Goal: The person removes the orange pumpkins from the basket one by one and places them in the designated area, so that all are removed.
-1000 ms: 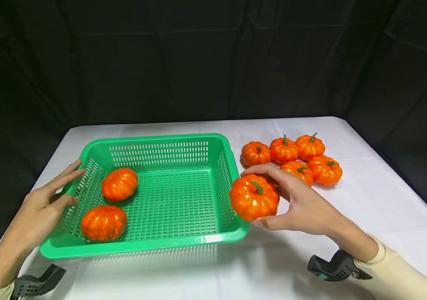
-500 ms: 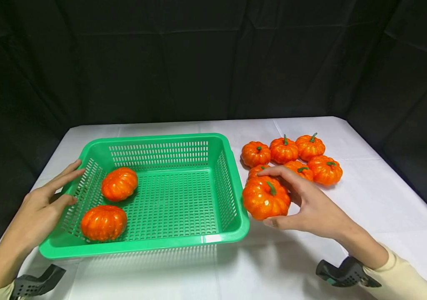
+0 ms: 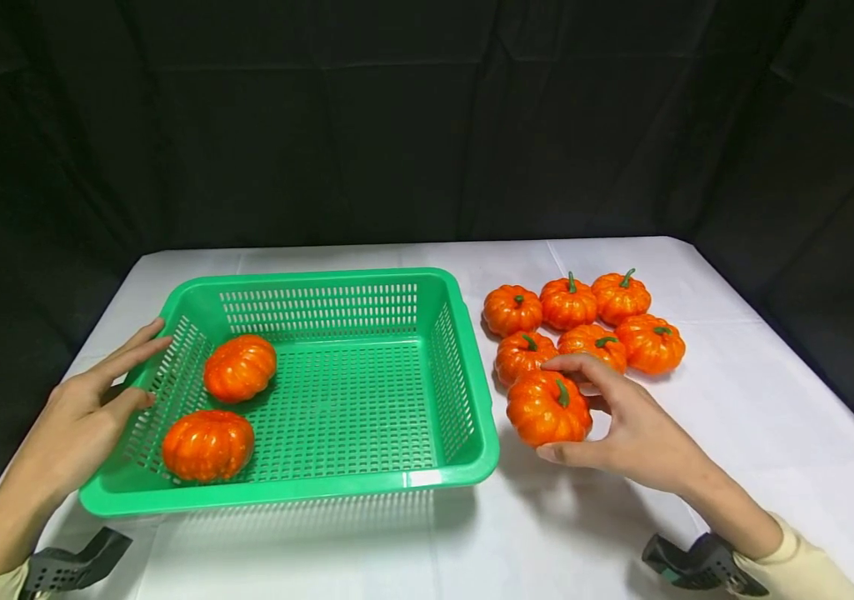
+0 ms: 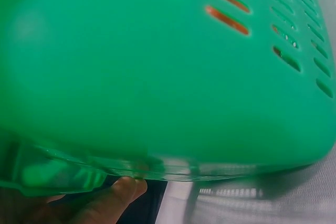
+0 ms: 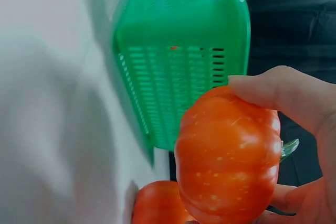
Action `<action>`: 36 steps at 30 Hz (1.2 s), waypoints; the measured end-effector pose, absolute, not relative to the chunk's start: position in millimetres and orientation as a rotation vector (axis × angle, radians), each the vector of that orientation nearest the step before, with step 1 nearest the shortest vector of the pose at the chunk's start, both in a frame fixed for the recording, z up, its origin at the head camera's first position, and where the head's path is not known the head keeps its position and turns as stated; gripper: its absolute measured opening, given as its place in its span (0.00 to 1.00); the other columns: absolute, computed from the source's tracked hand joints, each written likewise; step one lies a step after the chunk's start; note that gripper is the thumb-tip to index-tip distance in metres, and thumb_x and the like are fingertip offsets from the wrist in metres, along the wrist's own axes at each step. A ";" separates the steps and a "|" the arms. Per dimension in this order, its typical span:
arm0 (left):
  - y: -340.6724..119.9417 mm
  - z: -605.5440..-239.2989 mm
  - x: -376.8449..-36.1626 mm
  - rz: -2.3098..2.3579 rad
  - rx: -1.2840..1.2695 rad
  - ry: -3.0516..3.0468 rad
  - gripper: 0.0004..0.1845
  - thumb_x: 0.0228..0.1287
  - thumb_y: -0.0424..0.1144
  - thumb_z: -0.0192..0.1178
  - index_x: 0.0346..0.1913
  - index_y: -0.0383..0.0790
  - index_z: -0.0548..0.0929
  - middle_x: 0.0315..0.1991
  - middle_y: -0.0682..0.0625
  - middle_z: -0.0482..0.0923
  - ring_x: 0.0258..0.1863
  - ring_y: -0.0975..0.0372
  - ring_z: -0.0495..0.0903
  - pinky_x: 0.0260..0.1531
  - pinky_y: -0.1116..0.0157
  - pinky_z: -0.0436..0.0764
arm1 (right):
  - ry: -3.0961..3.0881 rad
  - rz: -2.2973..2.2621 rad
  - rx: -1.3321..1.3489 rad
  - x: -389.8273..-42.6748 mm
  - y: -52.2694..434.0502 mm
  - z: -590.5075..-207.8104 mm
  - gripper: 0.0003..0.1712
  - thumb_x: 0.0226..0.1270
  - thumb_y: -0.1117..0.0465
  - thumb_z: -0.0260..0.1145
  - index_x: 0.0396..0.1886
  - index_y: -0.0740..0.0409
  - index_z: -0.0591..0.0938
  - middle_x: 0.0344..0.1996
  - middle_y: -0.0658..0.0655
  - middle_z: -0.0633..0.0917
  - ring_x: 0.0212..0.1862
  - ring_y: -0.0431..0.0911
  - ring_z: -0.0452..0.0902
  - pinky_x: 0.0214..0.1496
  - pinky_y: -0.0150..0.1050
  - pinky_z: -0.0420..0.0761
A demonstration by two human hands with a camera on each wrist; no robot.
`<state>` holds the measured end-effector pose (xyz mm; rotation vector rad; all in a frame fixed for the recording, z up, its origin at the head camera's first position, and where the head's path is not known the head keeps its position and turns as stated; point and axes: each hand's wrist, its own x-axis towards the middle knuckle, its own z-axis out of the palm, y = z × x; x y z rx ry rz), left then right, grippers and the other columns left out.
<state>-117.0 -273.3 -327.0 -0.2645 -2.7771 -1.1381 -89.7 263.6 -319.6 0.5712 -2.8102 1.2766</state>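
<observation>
Left hand: the left hand rests with straight fingers against the left wall of the green basket, thumb along the outside; it holds nothing.
Basket: the green basket sits on the white tablecloth, left of centre.
Inside the basket: two orange pumpkins lie on their sides near the left wall, the far one just behind the near one.
Held pumpkin: the held pumpkin is just right of the basket's right wall, stem up, in front of the loose group.
Right hand: the right hand clasps the held pumpkin, forefinger curled over its top and thumb under its near side.
Loose group: five small pumpkins stand close together on the cloth behind the right hand.
</observation>
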 end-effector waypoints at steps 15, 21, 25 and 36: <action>-271.6 -327.3 -116.8 -1.138 -0.263 -2.768 0.30 0.73 0.26 0.49 0.78 0.31 0.66 0.82 0.44 0.52 0.75 0.32 0.54 0.59 0.24 0.61 | -2.885 1.075 0.541 -91.8 267.5 -338.8 0.46 0.48 0.50 0.88 0.63 0.58 0.75 0.55 0.54 0.80 0.54 0.51 0.78 0.57 0.56 0.81; -274.6 -328.1 -116.5 -1.150 -0.271 -2.765 0.31 0.74 0.27 0.49 0.78 0.33 0.66 0.82 0.47 0.52 0.76 0.33 0.55 0.59 0.24 0.61 | -2.917 1.000 0.509 -92.2 267.3 -344.5 0.47 0.45 0.47 0.89 0.61 0.59 0.74 0.55 0.56 0.78 0.54 0.54 0.76 0.55 0.57 0.80; -273.6 -328.0 -116.7 -1.152 -0.267 -2.766 0.30 0.74 0.27 0.49 0.78 0.33 0.66 0.83 0.47 0.52 0.76 0.33 0.55 0.60 0.24 0.61 | -2.929 1.008 0.483 -92.7 267.2 -346.1 0.48 0.45 0.46 0.88 0.61 0.60 0.74 0.56 0.59 0.78 0.55 0.55 0.76 0.56 0.58 0.80; -273.0 -328.5 -117.3 -1.148 -0.269 -2.766 0.30 0.74 0.26 0.49 0.78 0.32 0.66 0.83 0.46 0.51 0.77 0.34 0.53 0.61 0.25 0.60 | -2.960 0.941 0.479 -92.9 267.2 -344.7 0.51 0.46 0.38 0.86 0.63 0.60 0.74 0.56 0.59 0.78 0.53 0.53 0.74 0.53 0.55 0.79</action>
